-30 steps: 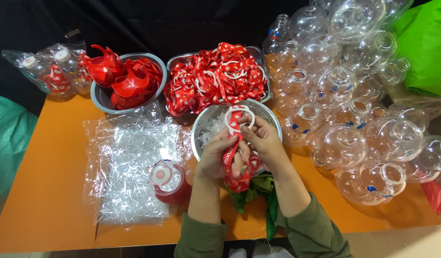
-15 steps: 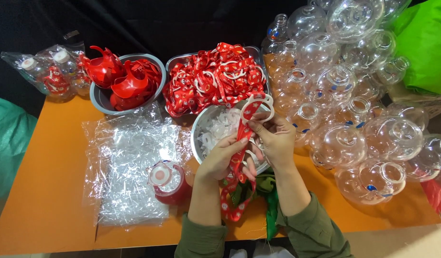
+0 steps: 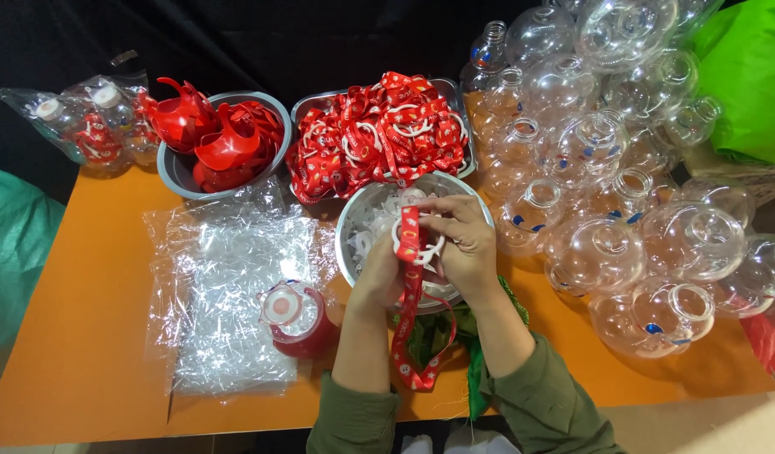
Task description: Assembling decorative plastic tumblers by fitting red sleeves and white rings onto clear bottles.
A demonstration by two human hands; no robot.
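Tabletop [image 3: 93, 336], orange, filling the lower frame. Heaped over the right half, clear round bottles [image 3: 598, 252], empty and uncapped. Left of centre, a crinkled pile of clear plastic bags [image 3: 228, 303]. Top centre, a metal tray [image 3: 455, 88] piled with red straps already on white rings. Upper left, a grey bowl [image 3: 173, 172] of red plastic pieces. Centre, a steel bowl [image 3: 345, 244] of loose white rings. Just below and left of it, lying on the bags, one small bottle [image 3: 295, 315] with a red fitting and a white cap.

Over the steel bowl, both hands together. Left hand [image 3: 379, 273] closed around a red strap [image 3: 408, 311], held from beneath. Right hand [image 3: 463, 244] pinching a white ring [image 3: 417, 248] at the top of that strap. Strap dangling from the ring down between the forearms, its looped end past the near edge of the tabletop.

Step in hand, by the look of it: fixing strap to ring, not yet finished. Next called for, most likely: a steady pinch on the ring, a firm pull on the strap to seat it, with the loop kept untwisted.
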